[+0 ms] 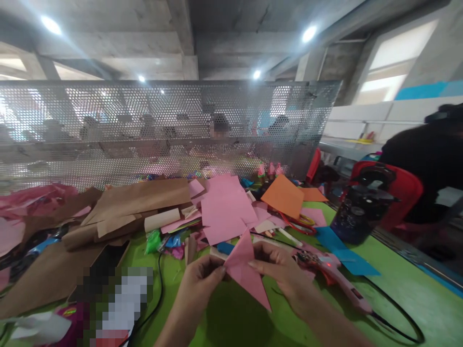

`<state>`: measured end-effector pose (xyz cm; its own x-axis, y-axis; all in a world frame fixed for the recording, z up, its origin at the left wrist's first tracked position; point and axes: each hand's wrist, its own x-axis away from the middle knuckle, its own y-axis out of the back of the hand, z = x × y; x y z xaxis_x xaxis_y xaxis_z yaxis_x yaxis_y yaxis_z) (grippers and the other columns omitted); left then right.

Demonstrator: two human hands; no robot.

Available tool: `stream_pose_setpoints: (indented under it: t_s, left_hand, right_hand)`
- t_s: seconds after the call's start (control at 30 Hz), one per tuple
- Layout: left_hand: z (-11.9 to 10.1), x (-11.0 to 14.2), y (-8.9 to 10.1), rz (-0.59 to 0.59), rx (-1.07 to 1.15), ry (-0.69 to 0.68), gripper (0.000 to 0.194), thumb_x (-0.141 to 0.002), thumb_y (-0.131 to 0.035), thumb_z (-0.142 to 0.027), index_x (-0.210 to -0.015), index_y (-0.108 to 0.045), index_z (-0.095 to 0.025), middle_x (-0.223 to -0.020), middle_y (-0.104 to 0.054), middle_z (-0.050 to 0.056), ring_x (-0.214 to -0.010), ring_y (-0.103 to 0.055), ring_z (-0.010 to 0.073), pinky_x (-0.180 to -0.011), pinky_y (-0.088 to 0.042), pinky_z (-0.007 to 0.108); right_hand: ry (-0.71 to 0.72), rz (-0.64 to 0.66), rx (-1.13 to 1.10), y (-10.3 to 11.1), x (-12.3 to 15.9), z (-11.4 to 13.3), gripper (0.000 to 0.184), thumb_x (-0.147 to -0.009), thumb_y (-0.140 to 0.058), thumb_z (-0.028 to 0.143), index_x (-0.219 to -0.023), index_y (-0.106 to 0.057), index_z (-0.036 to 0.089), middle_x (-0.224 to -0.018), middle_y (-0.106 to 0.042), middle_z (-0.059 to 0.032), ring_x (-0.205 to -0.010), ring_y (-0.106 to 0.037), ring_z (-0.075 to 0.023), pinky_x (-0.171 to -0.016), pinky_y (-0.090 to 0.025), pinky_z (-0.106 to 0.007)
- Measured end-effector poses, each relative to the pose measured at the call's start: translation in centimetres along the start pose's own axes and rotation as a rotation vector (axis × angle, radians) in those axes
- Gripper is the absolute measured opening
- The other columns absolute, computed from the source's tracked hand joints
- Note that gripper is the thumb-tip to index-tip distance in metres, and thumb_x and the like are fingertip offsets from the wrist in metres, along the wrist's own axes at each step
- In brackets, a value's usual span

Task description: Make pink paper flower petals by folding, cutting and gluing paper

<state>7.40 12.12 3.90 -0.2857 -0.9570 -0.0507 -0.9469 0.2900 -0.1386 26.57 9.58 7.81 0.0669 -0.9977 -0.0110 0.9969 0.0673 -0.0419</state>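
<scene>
Apparently for steady control, the left hand point(203, 278) and right hand point(280, 271) pinch opposite edges of a pink folded paper point(244, 271) between closed fingers, above the green surface point(423, 284). Glue gun point(342, 279) lies rightward, probably for easy reach; behind stands a perforated metal screen point(144, 108) under a concrete ceiling point(231, 46).

Folded piece point(243, 269): paper, matt, smooth. Brown sheets point(144, 196): paper, matt, creased. Screen point(152, 103): perforated metal, dull sheen. Tabletop point(408, 280): smooth, faintly glossy. Chair point(409, 189): plastic. Glue gun point(343, 280): plastic, smooth. Bottle point(350, 214): shiny, speckled. Ceiling point(231, 43): concrete, matt.
</scene>
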Motion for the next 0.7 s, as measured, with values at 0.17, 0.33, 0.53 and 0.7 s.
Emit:
stream_pose_setpoints:
  t_s: [0.17, 0.33, 0.53, 0.7]
  left_hand:
    - [-0.6, 0.3, -0.4, 0.035, -0.043, -0.013, 0.019, -0.076, -0.063, -0.034, -0.075, -0.068, -0.016, -0.066, -0.066, 0.002, -0.065, -0.06, 0.0164, -0.064, -0.043, 0.025]
    - [-0.9, 0.4, -0.6, 0.01, -0.045, -0.024, 0.015, -0.076, -0.059, -0.03, -0.069, -0.064, -0.018, -0.062, -0.063, 0.0, -0.062, -0.058, 0.0153, -0.062, -0.041, 0.025]
    - [-1.2, 0.5, -0.5, -0.024, -0.02, 0.015, 0.012, -0.074, -0.057, -0.027, -0.067, -0.061, -0.018, -0.059, -0.061, -0.002, -0.059, -0.054, 0.0133, -0.06, -0.037, 0.023]
    - [-1.4, 0.6, -0.5, -0.029, 0.039, 0.093, 0.014, -0.077, -0.055, -0.028, -0.068, -0.058, -0.018, -0.059, -0.06, -0.001, -0.058, -0.055, 0.0127, -0.058, -0.034, 0.023]
  right_hand:
    - [0.016, -0.045, -0.045, 0.0, 0.0, 0.0, 0.017, -0.069, -0.073, 0.024, -0.085, -0.072, 0.019, -0.084, -0.071, -0.0038, -0.079, -0.062, -0.0205, -0.074, -0.045, -0.032]
    - [-0.018, -0.024, -0.048, -0.4, 0.1, 0.5, 0.024, -0.067, -0.075, 0.027, -0.089, -0.073, 0.02, -0.09, -0.073, -0.0057, -0.085, -0.065, -0.0243, -0.079, -0.046, -0.036]
    - [0.018, -0.001, -0.016, -0.7, 0.1, 0.4, 0.013, -0.069, -0.074, 0.026, -0.081, -0.075, 0.019, -0.085, -0.072, -0.0051, -0.087, -0.063, -0.0247, -0.081, -0.045, -0.036]
    - [0.009, -0.067, 0.002, -0.7, 0.1, 0.3, 0.009, -0.065, -0.076, 0.027, -0.073, -0.074, 0.021, -0.076, -0.068, -0.0014, -0.077, -0.059, -0.0219, -0.074, -0.043, -0.033]
